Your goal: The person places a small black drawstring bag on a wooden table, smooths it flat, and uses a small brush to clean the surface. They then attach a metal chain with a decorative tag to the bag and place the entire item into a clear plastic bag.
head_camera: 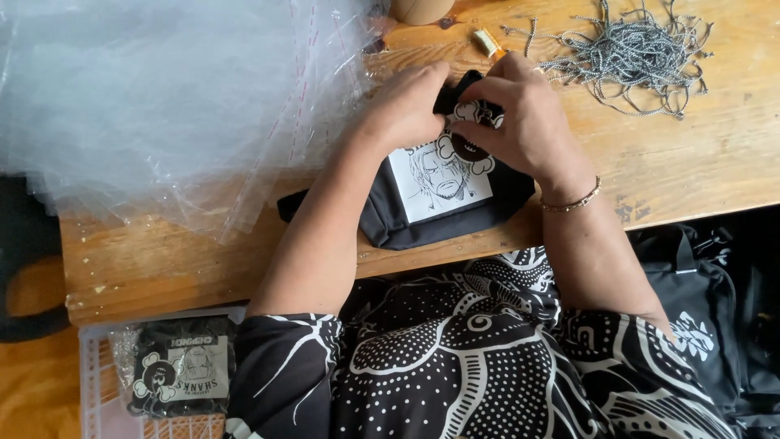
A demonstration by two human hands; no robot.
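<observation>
Pouch [443,207], black with a white printed panel, lies at the near edge of our wooden desk [691,154], just toward six o'clock of our hands. From largest down, we count one spread of clear plastic sleeves [162,97] at nine o'clock, one pouch, one tangle of grey cord [634,53] at two o'clock, and one cut-out tag [467,138], black and white, at the pouch's top. Our left hand [402,106] and right hand [520,122] are drawn together, fingers pinched on the tag and the pouch's upper edge. One more bagged pouch [179,374] sits in a crate at seven o'clock. We judge the tag could tear or sit crooked if pulled unevenly, and the pouch could slide off the desk edge.
</observation>
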